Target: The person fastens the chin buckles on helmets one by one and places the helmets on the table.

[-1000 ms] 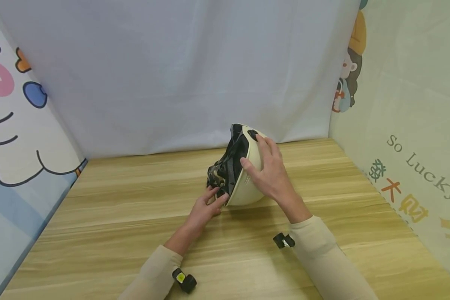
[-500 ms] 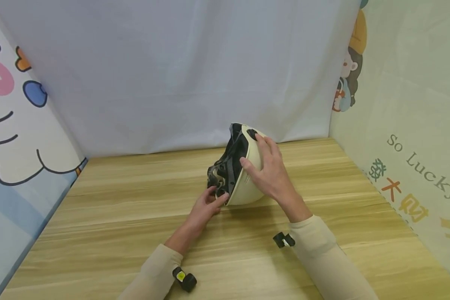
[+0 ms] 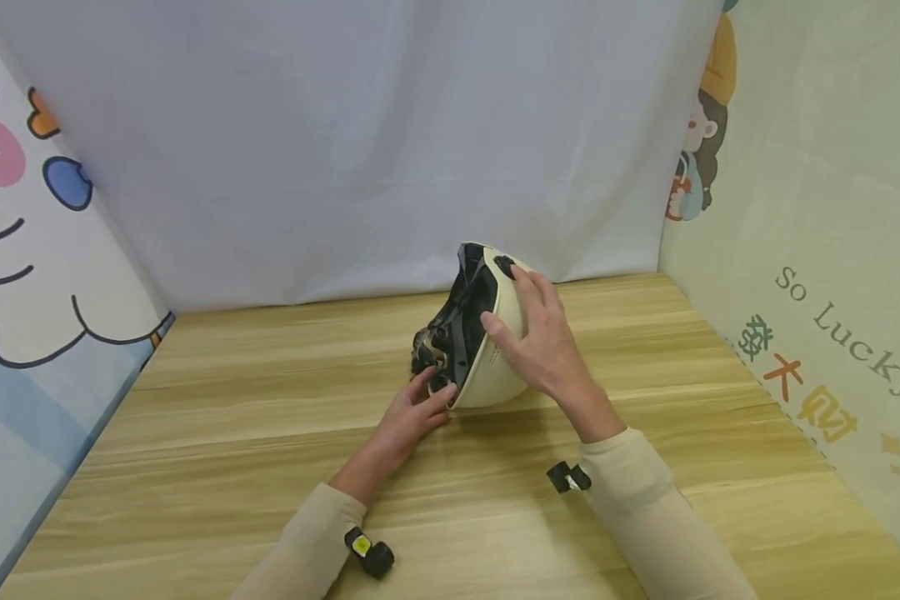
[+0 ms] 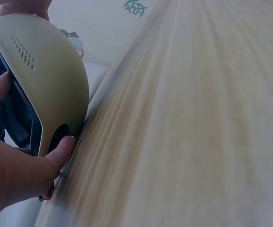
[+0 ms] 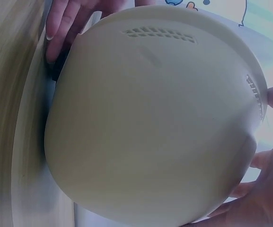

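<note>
A cream helmet point(image 3: 491, 387) rests tilted on its side on the wooden table, its black-lined opening facing left in the head view. Inside are dark straps and padding point(image 3: 461, 329). My right hand point(image 3: 543, 346) grips the upper right of the shell, thumb at the rim and fingers spread round the outside. Low on the near side, my left hand point(image 3: 408, 421) pinches the rim. In the left wrist view, one digit of the left hand point(image 4: 18, 165) reaches inside the helmet and another lies on the shell point(image 4: 56, 90). The right wrist view is mostly filled by the smooth shell point(image 5: 145, 118).
The wooden table point(image 3: 270, 400) extends around the helmet. A pale curtain point(image 3: 307, 167) hangs along its back edge. Printed cloth panels stand at the left point(image 3: 37, 250) and right point(image 3: 810, 208). Each sleeve carries a small black wrist camera point(image 3: 371, 554).
</note>
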A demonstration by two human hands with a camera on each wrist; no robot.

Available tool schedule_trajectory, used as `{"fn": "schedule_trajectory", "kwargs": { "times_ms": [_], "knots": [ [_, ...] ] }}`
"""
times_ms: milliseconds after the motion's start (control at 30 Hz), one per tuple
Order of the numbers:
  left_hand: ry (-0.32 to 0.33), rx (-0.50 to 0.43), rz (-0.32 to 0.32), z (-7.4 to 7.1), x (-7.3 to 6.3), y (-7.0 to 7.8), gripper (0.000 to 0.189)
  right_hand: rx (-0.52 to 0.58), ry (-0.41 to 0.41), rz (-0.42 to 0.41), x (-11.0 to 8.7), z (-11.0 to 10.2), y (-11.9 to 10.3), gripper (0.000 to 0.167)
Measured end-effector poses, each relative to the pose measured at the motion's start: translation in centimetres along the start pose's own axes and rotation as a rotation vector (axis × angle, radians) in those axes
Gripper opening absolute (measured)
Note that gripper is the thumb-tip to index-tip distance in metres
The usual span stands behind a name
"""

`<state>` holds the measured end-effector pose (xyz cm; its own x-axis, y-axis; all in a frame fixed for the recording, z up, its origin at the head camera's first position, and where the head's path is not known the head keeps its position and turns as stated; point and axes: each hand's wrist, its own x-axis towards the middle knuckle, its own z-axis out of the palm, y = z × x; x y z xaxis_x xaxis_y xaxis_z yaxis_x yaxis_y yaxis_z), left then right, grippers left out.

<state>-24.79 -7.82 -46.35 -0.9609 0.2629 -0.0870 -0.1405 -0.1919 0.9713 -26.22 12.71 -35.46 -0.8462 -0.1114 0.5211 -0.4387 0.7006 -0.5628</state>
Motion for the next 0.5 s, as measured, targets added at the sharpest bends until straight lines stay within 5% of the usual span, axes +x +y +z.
{"fn": "schedule_trajectory", "kwargs": {
  "times_ms": [500],
  "knots": [
    [-0.065,-0.081,-0.039,-0.19,0.06,0.18,0.081,0.011,-0.017,-0.011,-0.03,-0.28,-0.14,0.073]
  ]
}}
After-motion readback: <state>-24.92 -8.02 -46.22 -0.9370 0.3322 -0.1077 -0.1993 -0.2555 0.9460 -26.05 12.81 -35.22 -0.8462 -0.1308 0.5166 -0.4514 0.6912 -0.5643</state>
